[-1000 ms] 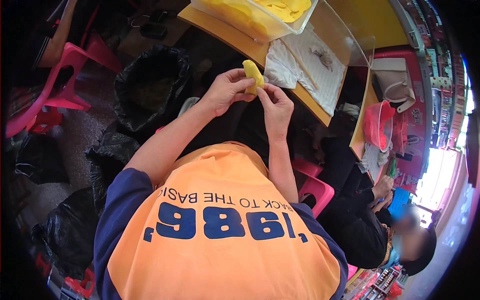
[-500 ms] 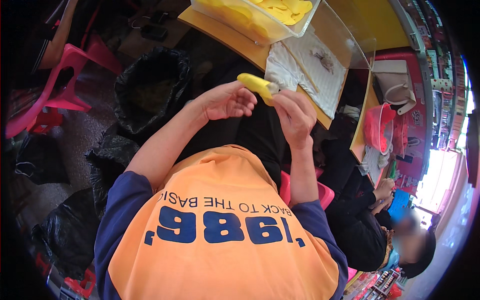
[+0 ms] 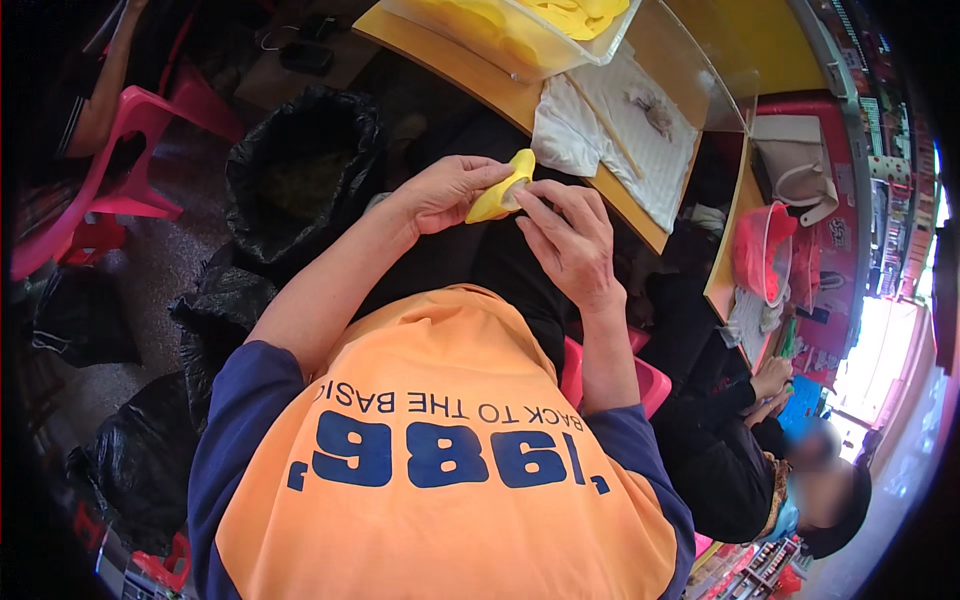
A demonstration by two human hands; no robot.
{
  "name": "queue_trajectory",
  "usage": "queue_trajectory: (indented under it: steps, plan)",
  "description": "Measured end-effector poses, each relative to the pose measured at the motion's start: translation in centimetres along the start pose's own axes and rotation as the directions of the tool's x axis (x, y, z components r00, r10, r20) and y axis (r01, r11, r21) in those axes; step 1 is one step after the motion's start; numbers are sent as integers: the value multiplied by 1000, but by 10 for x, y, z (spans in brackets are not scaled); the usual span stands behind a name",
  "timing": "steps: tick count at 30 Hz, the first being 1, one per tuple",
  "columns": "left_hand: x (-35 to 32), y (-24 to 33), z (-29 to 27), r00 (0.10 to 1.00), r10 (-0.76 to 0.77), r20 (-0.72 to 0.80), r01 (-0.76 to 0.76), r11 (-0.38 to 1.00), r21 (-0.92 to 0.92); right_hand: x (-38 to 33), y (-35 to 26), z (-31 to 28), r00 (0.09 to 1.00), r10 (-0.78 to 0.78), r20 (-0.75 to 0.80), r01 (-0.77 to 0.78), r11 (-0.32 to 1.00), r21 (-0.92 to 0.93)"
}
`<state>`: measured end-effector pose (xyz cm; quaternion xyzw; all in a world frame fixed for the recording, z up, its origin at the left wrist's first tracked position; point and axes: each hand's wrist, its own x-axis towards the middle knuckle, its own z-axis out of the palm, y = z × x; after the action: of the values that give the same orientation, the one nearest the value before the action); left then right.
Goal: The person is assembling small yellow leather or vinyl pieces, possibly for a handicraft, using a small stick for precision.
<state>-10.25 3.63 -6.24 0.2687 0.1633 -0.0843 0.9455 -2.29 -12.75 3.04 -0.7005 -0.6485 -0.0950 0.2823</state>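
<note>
A soft yellow piece [image 3: 490, 206], curled round a small pale lump, is held up between my hands above my lap. The fingers of my left hand [image 3: 447, 192] pinch its left side. My right hand [image 3: 572, 235] has thumb and fingertips pressed at the pale part on its right side. What the pale lump is made of cannot be made out. Beyond my hands, a clear plastic tub [image 3: 500, 45] with several flat yellow pieces [image 3: 575, 14] stands on the wooden table [image 3: 440, 62].
A white cloth [image 3: 565, 130] and a thin stick [image 3: 605, 125] lie on the table. An open black bag [image 3: 300, 165] stands at left, near a pink chair [image 3: 135, 150]. At right are a tub of red pieces [image 3: 765, 255] and a seated person in black [image 3: 710, 455].
The yellow piece has turned more upright and shifted slightly left. My left fingers, loosely curled beside it before, now grip it. My right hand has moved slightly left.
</note>
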Motion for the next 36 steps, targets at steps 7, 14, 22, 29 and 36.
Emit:
queue_trajectory:
  steps: [7, 14, 22, 29, 36]
  plan:
    - [4, -5, -1, 997, 78, 4, -78, 996, -40, -9, 12, 14, 992, 123, 37, -116, 979, -167]
    - [8, -13, 2, 982, 144, -125, -146, 989, -5, -11, 8, 37, 789, 611, 71, -607, 755, 248]
    - [10, -15, 8, 935, 286, -209, -303, 951, -56, -4, -1, 43, 655, 755, 22, -692, 589, 417]
    - [9, -17, 12, 873, 452, -185, -443, 892, 89, -6, 10, 54, 585, 800, 135, -665, 378, 645]
    - [7, -12, 10, 923, 355, -151, -362, 932, -21, -7, 5, 55, 544, 824, 159, -595, 245, 765]
